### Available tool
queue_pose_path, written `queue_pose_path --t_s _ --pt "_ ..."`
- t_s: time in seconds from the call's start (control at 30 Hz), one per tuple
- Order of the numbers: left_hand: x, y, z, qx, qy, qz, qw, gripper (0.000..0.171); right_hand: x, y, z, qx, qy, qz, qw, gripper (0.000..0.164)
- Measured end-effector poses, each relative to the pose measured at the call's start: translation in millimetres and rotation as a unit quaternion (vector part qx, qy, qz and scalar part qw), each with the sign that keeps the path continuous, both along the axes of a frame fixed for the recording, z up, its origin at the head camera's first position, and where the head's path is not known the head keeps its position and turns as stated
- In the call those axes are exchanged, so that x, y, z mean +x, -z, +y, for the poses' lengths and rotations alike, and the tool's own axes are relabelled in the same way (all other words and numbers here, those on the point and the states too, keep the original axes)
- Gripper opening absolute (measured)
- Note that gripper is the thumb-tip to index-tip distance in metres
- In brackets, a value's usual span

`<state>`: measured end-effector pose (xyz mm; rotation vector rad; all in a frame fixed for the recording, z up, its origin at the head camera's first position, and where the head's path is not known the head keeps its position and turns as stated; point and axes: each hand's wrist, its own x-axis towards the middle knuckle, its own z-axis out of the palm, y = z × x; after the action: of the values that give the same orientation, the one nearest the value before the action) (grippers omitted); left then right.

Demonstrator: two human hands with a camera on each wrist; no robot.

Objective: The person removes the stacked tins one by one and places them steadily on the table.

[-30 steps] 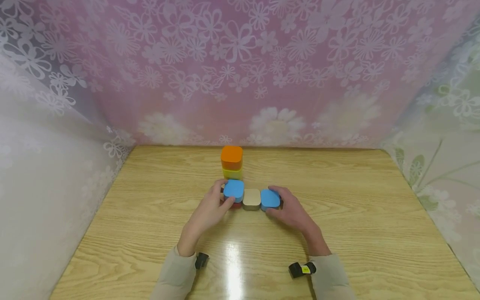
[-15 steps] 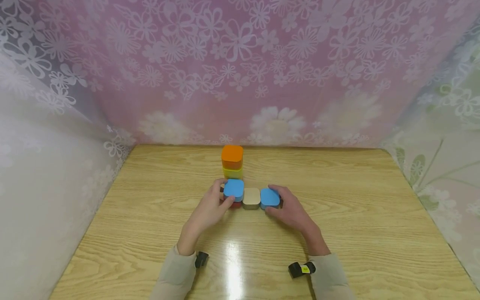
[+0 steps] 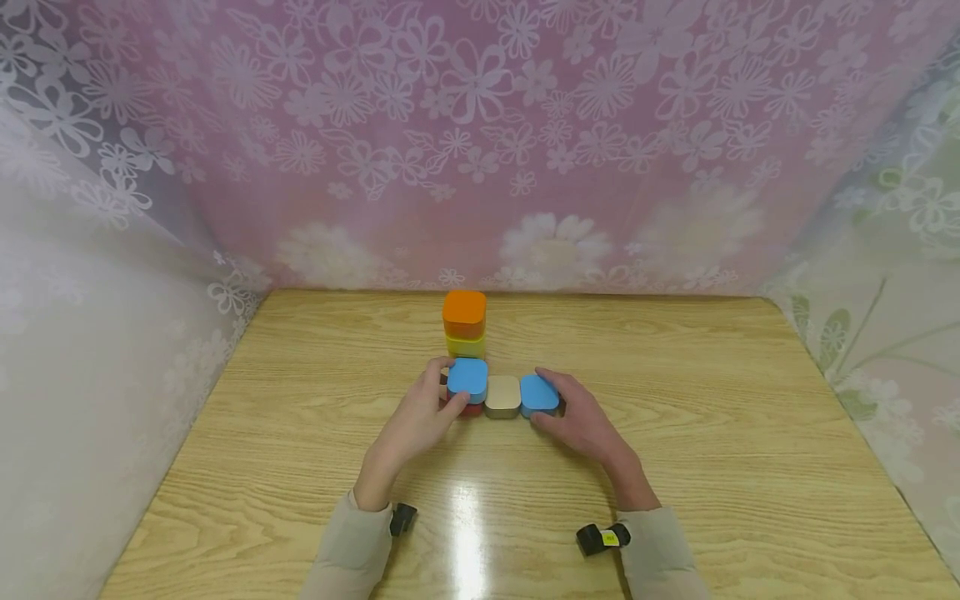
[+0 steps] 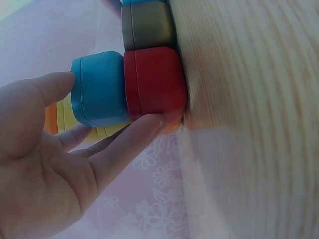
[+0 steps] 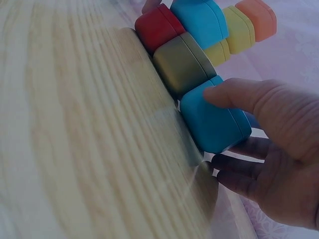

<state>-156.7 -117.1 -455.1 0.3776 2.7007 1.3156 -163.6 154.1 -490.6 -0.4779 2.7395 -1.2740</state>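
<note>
In the head view my left hand (image 3: 420, 408) holds a blue rounded-square box (image 3: 467, 379) that sits on a red box (image 3: 471, 410). The left wrist view shows the thumb at the blue box's lid edge and a finger against the red box (image 4: 157, 82). Beside the red one stands a beige-gold box (image 3: 502, 396), and a second blue box (image 3: 539, 393) closes the row on the right. My right hand (image 3: 581, 421) pinches that second blue box, its thumb on the near side in the right wrist view and other fingers partly hidden behind the box (image 5: 212, 119).
Behind the left stack, an orange box (image 3: 464, 308) rests on yellow (image 3: 466, 345); the right wrist view shows two yellow boxes, one (image 5: 239, 30) higher than the other. The wooden table (image 3: 712, 400) meets a flowered pink curtain (image 3: 480, 167) at the back, with pale cloth at both sides.
The right hand and its blue box have shifted very slightly away from me. The left hand and the other boxes look nearly still.
</note>
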Motion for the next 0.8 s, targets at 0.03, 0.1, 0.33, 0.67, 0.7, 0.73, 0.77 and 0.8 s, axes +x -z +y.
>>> queue_pose_path --t_s 0.03,0.1,0.33,0.67,0.7,0.73,0.77,0.8 --pt "-0.2 -0.3 -0.1 0.0 0.0 0.0 1.0 0.059 -0.2 -0.4 -0.1 -0.001 0.0 0.001 1.0 0.07" --pt "-0.7 -0.6 -0.3 0.002 0.001 0.002 1.0 0.059 -1.0 -0.6 -0.1 -0.001 -0.001 0.004 1.0 0.07" --pt "-4.0 0.9 -1.6 0.009 0.002 0.011 0.9999 0.058 -3.9 -2.1 1.0 -0.001 -0.002 0.0 1.0 0.074" --pt "-3.8 -0.3 -3.7 0.005 0.007 0.019 0.9998 0.059 -2.4 -17.0 -8.4 -0.031 0.02 0.042 0.998 0.07" --pt "-3.3 0.1 -3.7 0.006 0.008 0.02 0.9998 0.059 -0.7 -18.6 -12.0 -0.035 0.022 0.047 0.998 0.067" --pt "-2.6 0.6 -3.4 0.007 0.01 0.021 0.9997 0.059 1.3 -20.0 -15.9 -0.04 0.022 0.05 0.998 0.065" --pt "-1.5 1.0 -3.1 0.008 0.011 0.021 0.9997 0.058 3.7 -21.3 -20.2 -0.044 0.021 0.051 0.998 0.063" --pt "-0.5 2.2 -2.8 0.009 0.014 0.02 0.9997 0.058 6.2 -22.2 -24.5 -0.045 0.02 0.05 0.998 0.061"
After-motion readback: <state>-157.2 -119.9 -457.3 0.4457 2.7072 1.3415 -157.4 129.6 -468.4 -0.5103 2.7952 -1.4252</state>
